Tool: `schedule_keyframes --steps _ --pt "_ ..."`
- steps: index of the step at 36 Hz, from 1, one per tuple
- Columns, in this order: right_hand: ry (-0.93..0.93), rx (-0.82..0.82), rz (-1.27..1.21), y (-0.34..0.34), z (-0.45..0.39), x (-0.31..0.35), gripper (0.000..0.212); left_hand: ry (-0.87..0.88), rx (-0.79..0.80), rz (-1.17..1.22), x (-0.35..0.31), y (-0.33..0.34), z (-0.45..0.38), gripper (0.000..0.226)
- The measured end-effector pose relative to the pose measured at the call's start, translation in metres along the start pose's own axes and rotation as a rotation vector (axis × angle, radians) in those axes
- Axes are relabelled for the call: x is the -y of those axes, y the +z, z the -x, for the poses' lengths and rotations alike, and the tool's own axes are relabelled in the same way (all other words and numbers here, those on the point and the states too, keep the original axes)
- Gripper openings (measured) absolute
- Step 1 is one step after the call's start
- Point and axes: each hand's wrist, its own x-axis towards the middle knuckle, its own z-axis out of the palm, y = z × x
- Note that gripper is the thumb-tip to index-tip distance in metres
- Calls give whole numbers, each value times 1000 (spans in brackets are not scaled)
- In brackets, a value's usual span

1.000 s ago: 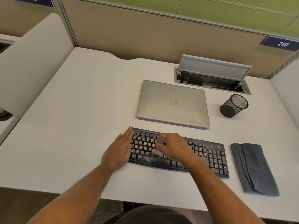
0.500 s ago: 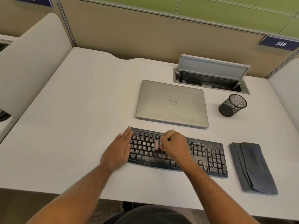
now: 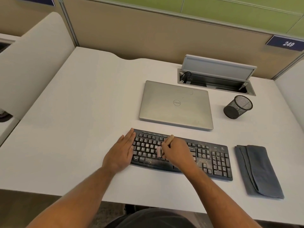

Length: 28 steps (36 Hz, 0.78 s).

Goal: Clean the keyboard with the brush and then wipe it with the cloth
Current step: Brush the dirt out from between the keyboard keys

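Big white desk (image 3: pixel 82 120) fills the view, w/ a closed silver laptop (image 3: pixel 176 104) behind the work area and the black keyboard (image 3: pixel 213 158) at the front edge, crumbs visible on its lower rows and around the numpad. Grey folded cloth (image 3: pixel 258 170) lies untouched just right of the keyboard, so the wipe isn't started. Mesh pen cup (image 3: pixel 238 106) sits right of the laptop. Left hand (image 3: pixel 120 153) lies flat, fingers straight and together, pressing the keyboard's left end to steady it. Right hand (image 3: pixel 177 153) has fingers curled round the brush (image 3: pixel 170 139), wooden handle poking up, pale bristles down on the letter keys, mid-board. Brushing step, prob. early: lots of grit left. To do it well: short strokes along the rows, bristles into the gaps, work left to right, flick debris off the front edge, keep that left hand firm.
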Motion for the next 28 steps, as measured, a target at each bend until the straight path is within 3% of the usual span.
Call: schedule_keyframes --steps 3,8,15,21,28 --pt "1 41 -42 -2 -3 3 37 -7 2 1 0 0 0 64" --pt "-41 -58 -188 1 0 8 24 0 -2 -7 1 1 0 63" --pt "-57 107 -6 -4 -1 11 37 3 -9 -9 2 1 0 62" --pt "-287 167 17 -12 2 18 17 8 -15 -9 0 0 0 62" --pt "-175 215 234 -25 -10 9 28 4 -9 -8 0 0 1 62"
